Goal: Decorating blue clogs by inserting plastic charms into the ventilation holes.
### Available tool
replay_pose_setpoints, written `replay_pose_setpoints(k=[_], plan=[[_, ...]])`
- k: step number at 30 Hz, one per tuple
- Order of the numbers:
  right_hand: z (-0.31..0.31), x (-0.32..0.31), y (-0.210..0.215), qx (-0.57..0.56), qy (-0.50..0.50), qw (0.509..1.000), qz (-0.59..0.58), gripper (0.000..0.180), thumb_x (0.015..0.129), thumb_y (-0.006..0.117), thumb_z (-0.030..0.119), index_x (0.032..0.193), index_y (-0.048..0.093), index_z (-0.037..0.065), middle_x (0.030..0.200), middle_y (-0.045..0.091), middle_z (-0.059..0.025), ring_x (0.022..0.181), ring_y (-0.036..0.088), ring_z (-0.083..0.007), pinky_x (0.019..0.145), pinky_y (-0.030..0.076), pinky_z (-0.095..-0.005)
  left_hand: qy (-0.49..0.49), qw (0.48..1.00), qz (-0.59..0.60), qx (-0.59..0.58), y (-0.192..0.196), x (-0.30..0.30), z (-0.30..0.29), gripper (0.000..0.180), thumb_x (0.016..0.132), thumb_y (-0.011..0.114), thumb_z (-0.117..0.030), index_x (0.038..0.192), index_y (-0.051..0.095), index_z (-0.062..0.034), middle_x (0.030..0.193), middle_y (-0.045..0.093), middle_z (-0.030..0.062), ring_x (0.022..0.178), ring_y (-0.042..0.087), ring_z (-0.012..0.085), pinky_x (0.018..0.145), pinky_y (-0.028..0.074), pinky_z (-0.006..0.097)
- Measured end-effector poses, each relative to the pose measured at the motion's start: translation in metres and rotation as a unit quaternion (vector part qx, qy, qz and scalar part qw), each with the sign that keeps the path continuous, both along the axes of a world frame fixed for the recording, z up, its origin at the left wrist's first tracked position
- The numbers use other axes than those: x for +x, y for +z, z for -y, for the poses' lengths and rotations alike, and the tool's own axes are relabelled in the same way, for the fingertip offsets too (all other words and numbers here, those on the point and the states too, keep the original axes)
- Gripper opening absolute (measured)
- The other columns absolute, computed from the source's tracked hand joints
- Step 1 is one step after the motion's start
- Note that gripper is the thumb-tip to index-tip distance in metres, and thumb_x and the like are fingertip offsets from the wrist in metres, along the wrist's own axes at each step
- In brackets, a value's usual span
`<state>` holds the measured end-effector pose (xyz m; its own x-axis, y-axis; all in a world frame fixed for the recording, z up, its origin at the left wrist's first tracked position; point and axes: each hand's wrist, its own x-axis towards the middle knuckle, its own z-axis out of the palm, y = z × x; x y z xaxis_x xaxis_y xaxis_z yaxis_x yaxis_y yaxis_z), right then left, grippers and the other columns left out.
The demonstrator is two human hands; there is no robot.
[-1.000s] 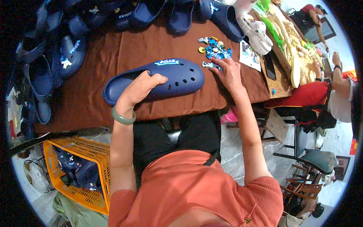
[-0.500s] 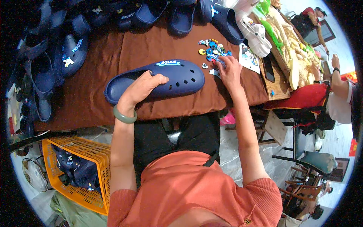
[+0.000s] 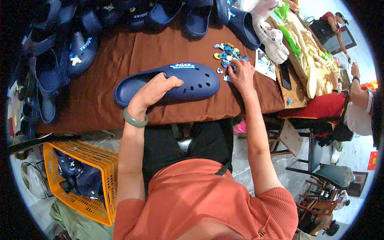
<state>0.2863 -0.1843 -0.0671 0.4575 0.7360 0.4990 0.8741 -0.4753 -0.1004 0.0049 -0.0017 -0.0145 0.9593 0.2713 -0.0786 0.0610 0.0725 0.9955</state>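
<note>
A navy blue foam clog lies on its sole on the brown cloth, toe to the right. A blue-and-white lettered charm sits on its upper, along the far side, and several round holes show. My left hand is closed around the clog at its opening, thumb on top and fingers inside or hidden. To the right, my right hand reaches to a heap of small colourful shoe charms. Its fingers are bent and drawn together at the near edge; what they pinch, if anything, is hidden.
More navy clogs line the table's far and left sides. White clogs, a printed sheet and a dark phone lie right. An orange crate holding navy clogs stands lower left. Other people are at the right.
My right hand's fingers have drawn closer together over the charms. My left hand stays on the clog, and the whole view has shifted slightly.
</note>
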Motion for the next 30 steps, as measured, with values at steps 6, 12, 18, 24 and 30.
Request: replay_pose_setpoints(k=[6, 12, 18, 24, 30], plan=[[0.002, 0.001, -0.003, 0.012, 0.024, 1.0, 0.015, 0.034, 0.075, 0.068, 0.023, 0.107, 0.06, 0.014, 0.101, 0.059, -0.0088, 0.097, 0.052, -0.0291, 0.085, 0.035, -0.0447, -0.001, 1.0, 0.012, 0.005, 0.002, 0.0, 0.001, 0.021, 0.086, 0.058, -0.023, 0.086, 0.064, -0.0024, 0.083, 0.061, -0.003, 0.079, 0.053, 0.0066, 0.073, 0.044, 0.026], [0.007, -0.001, 0.006, 0.042, 0.033, 0.998, -0.035, 0.03, 0.072, 0.074, 0.018, 0.1, 0.064, 0.012, 0.095, 0.062, -0.0094, 0.093, 0.055, -0.0286, 0.08, 0.04, -0.0424, 0.014, 1.0, -0.004, -0.001, 0.008, -0.003, 0.004, 0.021, 0.086, 0.058, -0.022, 0.087, 0.064, -0.0018, 0.082, 0.06, -0.0025, 0.079, 0.052, 0.0072, 0.074, 0.044, 0.026], [0.01, -0.009, 0.017, 0.149, 0.054, 0.98, -0.122, 0.021, 0.079, 0.072, 0.013, 0.097, 0.067, 0.005, 0.091, 0.065, -0.011, 0.083, 0.061, -0.0281, 0.072, 0.049, -0.0348, 0.01, 1.0, 0.004, 0.009, -0.004, 0.0, 0.0, 0.024, 0.086, 0.058, -0.024, 0.086, 0.065, -0.001, 0.081, 0.06, -0.0018, 0.078, 0.052, 0.0076, 0.073, 0.044, 0.027], [0.012, -0.014, 0.025, 0.147, -0.008, 0.949, -0.28, 0.024, 0.087, 0.066, 0.015, 0.106, 0.064, 0.002, 0.081, 0.067, -0.0113, 0.075, 0.065, -0.0163, 0.069, 0.05, -0.0298, 0.015, 0.998, -0.02, 0.052, 0.002, -0.001, 0.001, 0.026, 0.086, 0.058, -0.026, 0.079, 0.064, -0.0013, 0.076, 0.057, -0.0033, 0.075, 0.051, 0.0064, 0.07, 0.043, 0.026], [0.005, -0.05, 0.052, 0.219, 0.085, 0.802, -0.549, 0.026, 0.091, 0.062, 0.016, 0.113, 0.062, 0.002, 0.087, 0.066, -0.0028, 0.081, 0.063, -0.0114, 0.072, 0.05, -0.0277, 0.003, 1.0, -0.022, 0.019, 0.016, -0.004, 0.006, 0.026, 0.086, 0.055, -0.026, 0.085, 0.061, -0.0018, 0.077, 0.056, -0.0036, 0.073, 0.047, 0.0071, 0.068, 0.04, 0.025]])
